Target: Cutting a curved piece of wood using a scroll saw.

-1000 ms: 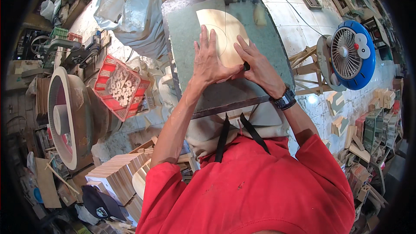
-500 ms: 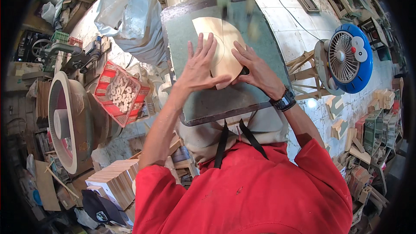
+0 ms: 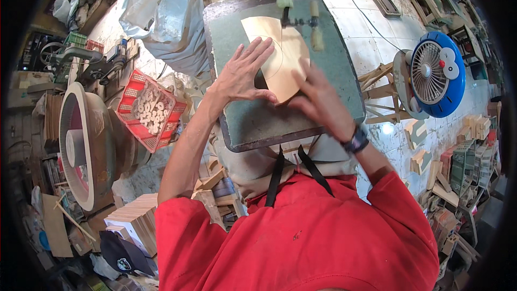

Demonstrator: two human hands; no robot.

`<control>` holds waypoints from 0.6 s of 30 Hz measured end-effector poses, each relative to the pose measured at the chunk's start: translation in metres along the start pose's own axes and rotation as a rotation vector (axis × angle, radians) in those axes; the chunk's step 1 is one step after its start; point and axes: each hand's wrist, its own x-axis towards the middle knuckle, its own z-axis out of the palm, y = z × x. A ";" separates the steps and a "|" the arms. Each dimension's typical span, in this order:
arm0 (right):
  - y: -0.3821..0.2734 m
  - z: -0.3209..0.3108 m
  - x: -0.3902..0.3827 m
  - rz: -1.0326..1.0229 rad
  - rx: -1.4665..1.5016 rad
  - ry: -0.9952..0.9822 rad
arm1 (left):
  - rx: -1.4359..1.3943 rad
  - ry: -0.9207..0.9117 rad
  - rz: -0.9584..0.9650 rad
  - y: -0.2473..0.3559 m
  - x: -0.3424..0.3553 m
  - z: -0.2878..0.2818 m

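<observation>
Fingers (image 3: 260, 54) spread on my left hand (image 3: 237, 80), tips on the pale wood (image 3: 293, 51); my right hand (image 3: 322, 99) is blurry, fingers apart by its edge, touching or not, can't tell. Wood's on the green table (image 3: 340, 78), fan (image 3: 431, 73) off right.

Left grip (image 3: 245, 73) spread on pale wooden board (image 3: 291, 54), blurred right grip (image 3: 319, 97) at its edge, green tabletop (image 3: 335, 75) beneath
</observation>
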 end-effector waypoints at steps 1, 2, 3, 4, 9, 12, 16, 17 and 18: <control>-0.014 0.008 -0.008 -0.008 0.111 0.085 | -0.001 0.002 -0.001 0.003 0.002 -0.003; -0.021 0.016 -0.011 -0.030 -0.013 0.108 | 0.015 -0.010 -0.014 0.006 0.004 -0.004; -0.024 0.022 -0.009 -0.024 -0.014 0.106 | 0.031 -0.023 -0.027 0.010 0.006 -0.005; -0.027 0.028 -0.005 0.032 -0.032 0.146 | 0.028 -0.028 -0.029 0.011 0.005 -0.004; -0.016 0.033 -0.001 0.051 -0.128 0.157 | 0.095 0.001 -0.018 0.005 0.013 -0.001; -0.022 0.030 0.003 0.010 -0.087 0.171 | 0.290 -0.035 0.084 -0.027 0.027 -0.009; -0.017 0.029 0.003 -0.003 -0.099 0.161 | 0.123 -0.086 0.093 -0.047 0.047 -0.014; -0.015 0.028 0.003 0.001 -0.096 0.148 | 0.123 -0.086 0.096 -0.046 0.049 -0.013; -0.014 0.027 0.003 0.004 -0.092 0.135 | 0.127 -0.105 0.067 -0.046 0.049 -0.013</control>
